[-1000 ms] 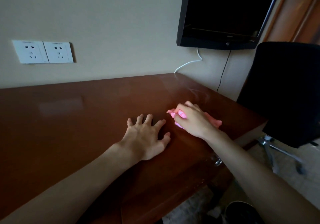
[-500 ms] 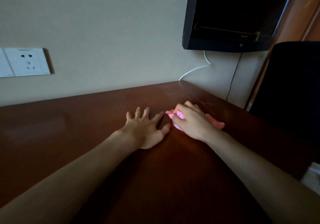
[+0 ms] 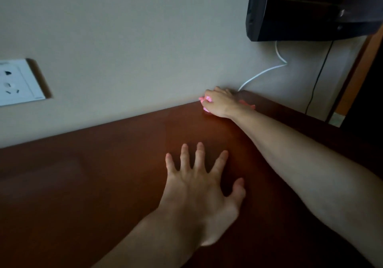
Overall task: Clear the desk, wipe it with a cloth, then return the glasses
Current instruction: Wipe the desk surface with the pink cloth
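Right hand [image 3: 220, 104] bunches the pink cloth [image 3: 207, 102] against the wall, left hand [image 3: 199, 191] splayed flat on the desk [image 3: 103, 174], so that white cable [image 3: 261, 73] could easily snag.

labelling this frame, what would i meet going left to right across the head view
white wall socket plate → left hand flat on the brown wooden desk → right hand gripping the pink cloth → white cable → black wall-mounted screen

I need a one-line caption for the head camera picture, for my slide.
Right hand presses a pink cloth along the desk's back edge by the wall, while the left hand rests flat, fingers spread.
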A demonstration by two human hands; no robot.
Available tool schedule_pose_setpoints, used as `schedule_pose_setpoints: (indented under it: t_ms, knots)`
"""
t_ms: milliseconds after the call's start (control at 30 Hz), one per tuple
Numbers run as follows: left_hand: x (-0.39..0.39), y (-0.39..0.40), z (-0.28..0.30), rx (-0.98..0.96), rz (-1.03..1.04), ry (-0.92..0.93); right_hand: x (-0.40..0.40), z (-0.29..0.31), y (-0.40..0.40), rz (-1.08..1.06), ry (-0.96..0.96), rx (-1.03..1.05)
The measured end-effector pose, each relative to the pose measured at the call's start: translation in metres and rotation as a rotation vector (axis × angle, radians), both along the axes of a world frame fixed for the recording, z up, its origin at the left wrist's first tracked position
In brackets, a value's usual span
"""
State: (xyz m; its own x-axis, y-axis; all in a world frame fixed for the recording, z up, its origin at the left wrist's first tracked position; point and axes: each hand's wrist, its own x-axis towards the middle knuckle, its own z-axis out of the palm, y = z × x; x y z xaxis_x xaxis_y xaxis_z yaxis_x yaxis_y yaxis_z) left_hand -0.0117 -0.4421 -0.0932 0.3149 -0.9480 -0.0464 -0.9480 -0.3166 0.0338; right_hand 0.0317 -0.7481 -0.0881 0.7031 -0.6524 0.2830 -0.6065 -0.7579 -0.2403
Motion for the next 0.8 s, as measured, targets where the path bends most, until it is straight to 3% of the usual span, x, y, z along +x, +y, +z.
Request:
schedule_pose_setpoints:
  t_ms: [200, 533, 667, 800]
  knots:
    - [-0.004, -0.001, 0.003, 0.003, 0.013, -0.005, -0.099, -0.001, 0.097, 0.198, -0.114, 0.005]
    - [-0.003, 0.02, 0.005, -0.092, -0.04, 0.068, -0.242, -0.015, 0.222, 0.158, -0.155, -0.002]
    - [-0.003, 0.021, 0.003, -0.082, -0.057, 0.057, -0.27, -0.015, 0.252, 0.22, -0.117, -0.033]
    - [0.01, 0.015, 0.011, -0.044, -0.103, 0.013, -0.226, -0.012, 0.206, 0.159, -0.162, -0.038]
